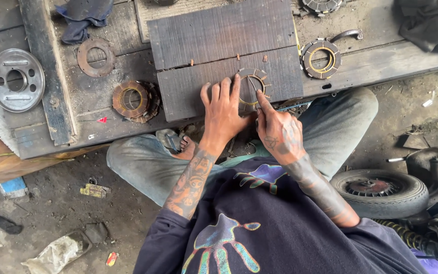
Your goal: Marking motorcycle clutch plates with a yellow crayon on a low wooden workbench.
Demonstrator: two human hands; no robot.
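Note:
A ring-shaped friction plate with notched edges lies on a dark wooden board in front of me. My left hand rests flat on the left part of the plate and presses it onto the board. My right hand grips a thin metal tool, its tip pointed into the middle of the ring. I sit cross-legged on the ground in grey trousers and a dark shirt.
More ring plates lie about: a stack to the left, a rusty ring, a ring with a curved handle to the right. A round silver metal cover sits far left. A small wheel lies at right.

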